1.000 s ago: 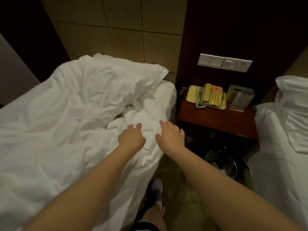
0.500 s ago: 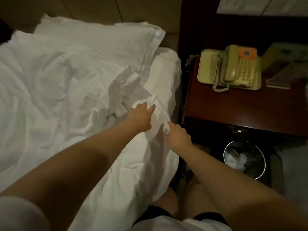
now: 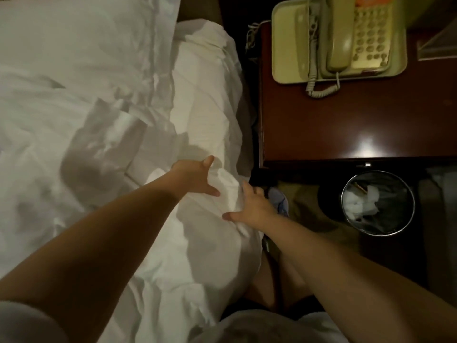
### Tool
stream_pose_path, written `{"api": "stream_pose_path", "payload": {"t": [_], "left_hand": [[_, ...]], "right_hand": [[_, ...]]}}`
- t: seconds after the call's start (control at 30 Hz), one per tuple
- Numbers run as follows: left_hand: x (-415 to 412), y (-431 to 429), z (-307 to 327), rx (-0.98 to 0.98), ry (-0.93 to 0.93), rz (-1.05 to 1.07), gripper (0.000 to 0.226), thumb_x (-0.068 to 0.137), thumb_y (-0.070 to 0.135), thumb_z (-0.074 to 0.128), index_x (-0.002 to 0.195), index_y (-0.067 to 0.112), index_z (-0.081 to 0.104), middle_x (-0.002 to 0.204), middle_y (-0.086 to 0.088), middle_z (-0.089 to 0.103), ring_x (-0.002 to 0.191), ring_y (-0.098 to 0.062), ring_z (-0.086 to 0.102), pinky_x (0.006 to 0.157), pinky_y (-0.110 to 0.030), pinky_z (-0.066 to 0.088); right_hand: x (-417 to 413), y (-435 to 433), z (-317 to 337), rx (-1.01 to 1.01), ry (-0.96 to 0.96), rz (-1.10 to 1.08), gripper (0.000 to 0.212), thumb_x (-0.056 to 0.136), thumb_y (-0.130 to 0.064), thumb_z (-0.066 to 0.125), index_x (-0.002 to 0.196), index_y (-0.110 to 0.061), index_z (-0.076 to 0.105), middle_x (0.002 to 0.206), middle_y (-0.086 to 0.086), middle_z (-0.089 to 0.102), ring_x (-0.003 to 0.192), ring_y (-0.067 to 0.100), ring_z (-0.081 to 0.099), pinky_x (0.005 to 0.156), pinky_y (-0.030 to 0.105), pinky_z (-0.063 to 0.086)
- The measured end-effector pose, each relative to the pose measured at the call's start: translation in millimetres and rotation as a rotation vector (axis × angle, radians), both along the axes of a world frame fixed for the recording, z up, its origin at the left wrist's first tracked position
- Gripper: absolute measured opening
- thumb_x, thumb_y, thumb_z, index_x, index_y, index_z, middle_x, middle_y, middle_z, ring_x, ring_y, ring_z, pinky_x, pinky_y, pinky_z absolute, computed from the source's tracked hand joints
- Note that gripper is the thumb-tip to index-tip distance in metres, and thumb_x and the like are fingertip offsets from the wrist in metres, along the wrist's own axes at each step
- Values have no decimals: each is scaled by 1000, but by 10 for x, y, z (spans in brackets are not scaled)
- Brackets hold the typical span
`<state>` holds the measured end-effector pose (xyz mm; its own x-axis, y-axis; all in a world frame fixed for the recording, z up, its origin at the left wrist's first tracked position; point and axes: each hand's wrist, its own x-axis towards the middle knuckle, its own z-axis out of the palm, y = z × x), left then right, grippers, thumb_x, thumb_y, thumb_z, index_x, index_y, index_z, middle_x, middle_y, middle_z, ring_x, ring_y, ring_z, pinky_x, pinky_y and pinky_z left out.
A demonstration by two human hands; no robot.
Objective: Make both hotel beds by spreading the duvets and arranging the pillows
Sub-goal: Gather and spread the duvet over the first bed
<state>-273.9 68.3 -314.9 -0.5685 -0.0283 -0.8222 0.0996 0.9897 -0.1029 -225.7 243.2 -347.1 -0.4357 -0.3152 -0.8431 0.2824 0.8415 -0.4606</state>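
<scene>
A crumpled white duvet covers the left bed. A white pillow lies at the bed's head, partly under the duvet. The bare sheeted mattress corner shows beside the nightstand. My left hand grips a raised fold of the duvet's edge at the bed's right side. Just to its right, my right hand pinches the same bunched edge where it hangs off the mattress. The second bed is out of view.
A dark wooden nightstand stands right of the bed, carrying a beige telephone on a tray. A round waste bin with crumpled paper sits on the floor below it. My shoe is in the narrow gap.
I have leaned in and down toward the bed's edge. Both hands went from hovering open over the duvet to taking hold of its bunched edge.
</scene>
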Motion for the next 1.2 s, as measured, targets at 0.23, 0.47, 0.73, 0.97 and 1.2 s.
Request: {"api": "stream_pose_path", "payload": {"t": [0.23, 0.47, 0.73, 0.97, 1.2], "left_hand": [[170, -74, 360, 126, -185, 150, 55, 90, 44, 58, 132, 10, 51, 137, -9, 50, 124, -25, 47, 100, -29, 35], [128, 19, 1183, 400, 1, 231, 28, 90, 30, 62, 113, 14, 67, 112, -3, 65, 105, -19, 57, 83, -20, 36], [171, 12, 2452, 553, 279, 437, 13, 85, 18, 69, 83, 29, 64, 67, 18, 61, 59, 5, 57, 53, -7, 41], [154, -389, 3532, 470, 535, 487, 10, 87, 21, 67, 96, 25, 65, 89, 8, 62, 85, -13, 56, 77, -26, 40], [353, -1009, 4001, 476, 968, 681, 17, 90, 20, 63, 106, 16, 68, 95, 2, 62, 90, -17, 54, 74, -26, 39]], "right_hand": [[274, 31, 64, -61, -325, -512, 125, 69, -49, 80, 152, -20, -10, 158, 7, 13, 142, 32, 22, 113, 43, 28], [526, 122, 461, -215, -677, -926, 151, 28, -74, 81, 152, -36, 3, 156, 2, 23, 139, 38, 26, 107, 64, 21], [536, 124, 921, -478, -607, -968, 131, 35, -85, 73, 147, -36, 28, 148, -2, 41, 134, 24, 38, 114, 52, 25], [33, -335, 2188, -782, -529, -824, 51, 76, -63, 59, 106, -22, 66, 105, 6, 69, 103, 24, 61, 95, 39, 46], [-454, -846, 2944, -866, -134, -897, 47, 81, -24, 75, 122, -7, 60, 110, 8, 68, 93, 23, 65, 78, 33, 54]]}}
